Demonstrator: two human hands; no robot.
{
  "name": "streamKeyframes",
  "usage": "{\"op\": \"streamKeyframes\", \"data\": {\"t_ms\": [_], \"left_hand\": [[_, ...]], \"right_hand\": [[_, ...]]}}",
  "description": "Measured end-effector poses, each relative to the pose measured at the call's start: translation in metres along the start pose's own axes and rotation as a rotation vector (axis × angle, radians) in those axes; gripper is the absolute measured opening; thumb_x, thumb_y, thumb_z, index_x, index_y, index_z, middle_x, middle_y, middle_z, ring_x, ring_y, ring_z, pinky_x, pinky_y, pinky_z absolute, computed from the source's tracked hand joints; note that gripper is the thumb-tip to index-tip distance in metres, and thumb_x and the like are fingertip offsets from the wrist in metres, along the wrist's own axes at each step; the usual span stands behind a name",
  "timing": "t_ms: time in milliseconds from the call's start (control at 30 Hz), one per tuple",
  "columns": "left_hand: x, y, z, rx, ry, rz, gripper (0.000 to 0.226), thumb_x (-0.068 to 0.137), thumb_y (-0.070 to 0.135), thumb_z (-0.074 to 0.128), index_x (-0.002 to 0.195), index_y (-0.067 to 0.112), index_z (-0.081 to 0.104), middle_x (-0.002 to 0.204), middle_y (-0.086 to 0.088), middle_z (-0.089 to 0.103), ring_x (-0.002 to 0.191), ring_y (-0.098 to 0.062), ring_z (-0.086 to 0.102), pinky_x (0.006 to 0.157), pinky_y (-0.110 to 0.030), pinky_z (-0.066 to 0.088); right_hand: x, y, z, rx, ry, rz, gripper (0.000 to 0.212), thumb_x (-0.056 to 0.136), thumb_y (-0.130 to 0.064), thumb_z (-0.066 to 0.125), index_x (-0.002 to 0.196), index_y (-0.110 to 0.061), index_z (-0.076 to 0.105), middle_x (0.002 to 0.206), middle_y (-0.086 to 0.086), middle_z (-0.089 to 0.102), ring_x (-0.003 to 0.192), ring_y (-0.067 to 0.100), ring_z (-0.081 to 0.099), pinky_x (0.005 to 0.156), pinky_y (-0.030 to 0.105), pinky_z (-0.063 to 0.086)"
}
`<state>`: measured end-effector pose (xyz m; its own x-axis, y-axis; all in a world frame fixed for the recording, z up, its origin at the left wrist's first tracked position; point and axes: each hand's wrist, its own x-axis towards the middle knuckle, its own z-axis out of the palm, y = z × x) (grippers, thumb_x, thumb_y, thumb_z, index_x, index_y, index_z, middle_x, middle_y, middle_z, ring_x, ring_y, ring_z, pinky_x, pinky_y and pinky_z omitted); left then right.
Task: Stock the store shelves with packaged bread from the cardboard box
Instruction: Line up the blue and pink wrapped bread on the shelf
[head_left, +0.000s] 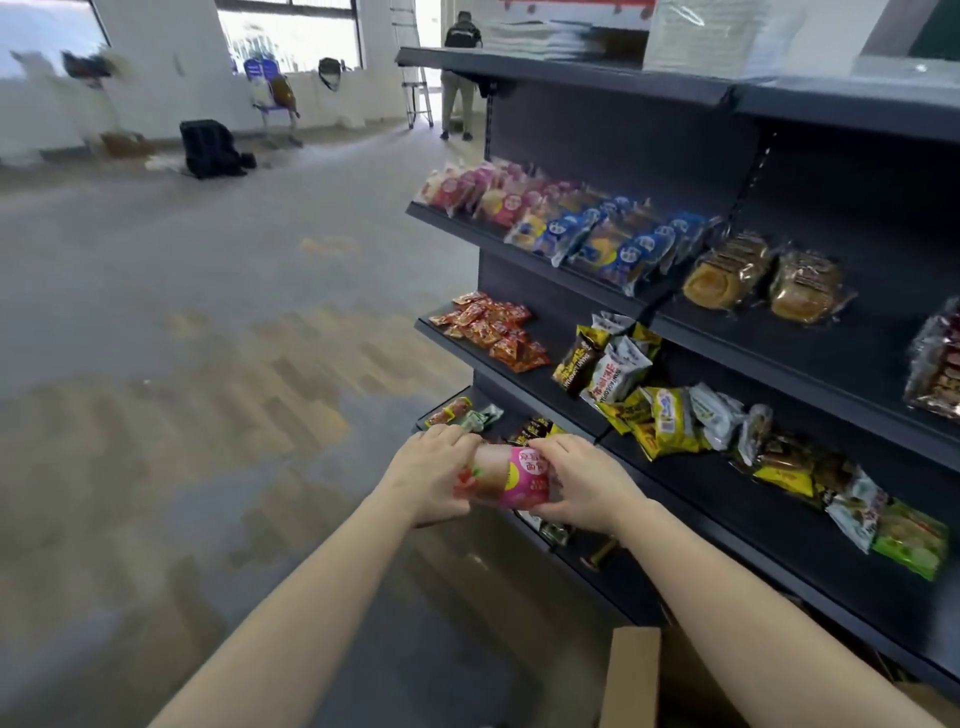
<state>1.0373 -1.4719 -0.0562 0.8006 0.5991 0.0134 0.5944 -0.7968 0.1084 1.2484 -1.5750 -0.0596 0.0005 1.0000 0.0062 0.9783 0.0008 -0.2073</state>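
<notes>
1. Grey floor (208, 312) stretched away left of the dark shelves (467, 234), and we held one pink bread pack (511, 478) in the air in front of the low tiers, not yet on any shelf.
2. Our left hand (434, 467) curled round its left end and our right hand (576, 480) round its right end, fingers over the top, so both gripped it.
3. The first risk, as we judged it, was misplacing the pack. Matching pink packs (483, 189) sat at the far left of the upper tier, well above our hands, and setting this one down low would have mixed it with other snacks.
4. That upper row looked crowded and leaned toward the front lip, so pushing another pack in could have tipped a neighbour off the edge.
5. Squeezing from both ends could have squashed the soft loaf or split the wrapper (thin film, by the look of it).
6. Only a flap of the box (631, 675) showed at the bottom edge, and whatever remained inside was cut off.
7. Our hands hid the goods on the low tier behind them. The pack's print was too blurred to read, and the far room was smeared.
</notes>
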Motion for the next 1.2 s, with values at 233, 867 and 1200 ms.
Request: {"op": "streamKeyframes", "data": {"t_ms": [233, 867, 1200], "left_hand": [[0.06, -0.065, -0.013, 0.042, 0.008, -0.02, 0.076, 0.072, 0.044, 0.066, 0.142, 0.025, 0.04, 0.137, 0.001, 0.048, 0.128, -0.021, 0.045, 0.105, -0.034, 0.036], [0.252, -0.208, -0.05, 0.067, 0.089, 0.01, 0.074, 0.072, 0.057, 0.064, 0.136, 0.025, 0.045, 0.128, 0.003, 0.051, 0.12, -0.021, 0.049, 0.096, -0.033, 0.038], [0.351, -0.298, -0.064, 0.106, 0.071, 0.21, 0.08, 0.072, 0.05, 0.067, 0.142, 0.023, 0.04, 0.138, 0.001, 0.046, 0.127, -0.022, 0.044, 0.102, -0.036, 0.036]], "right_hand": [[0.09, 0.006, -0.008, -0.017, 0.036, -0.029, 0.083, 0.075, -0.054, 0.072, 0.143, -0.022, 0.038, 0.137, -0.003, 0.047, 0.127, 0.016, 0.043, 0.102, 0.03, 0.04], [0.308, 0.053, -0.041, 0.071, 0.067, 0.076, 0.086, 0.077, -0.049, 0.074, 0.147, -0.02, 0.032, 0.142, -0.002, 0.038, 0.133, 0.017, 0.035, 0.106, 0.033, 0.037], [0.406, 0.056, -0.044, 0.011, 0.068, 0.307, 0.092, 0.077, -0.052, 0.073, 0.151, -0.022, 0.025, 0.153, -0.002, 0.029, 0.141, 0.018, 0.027, 0.115, 0.037, 0.031]]}}
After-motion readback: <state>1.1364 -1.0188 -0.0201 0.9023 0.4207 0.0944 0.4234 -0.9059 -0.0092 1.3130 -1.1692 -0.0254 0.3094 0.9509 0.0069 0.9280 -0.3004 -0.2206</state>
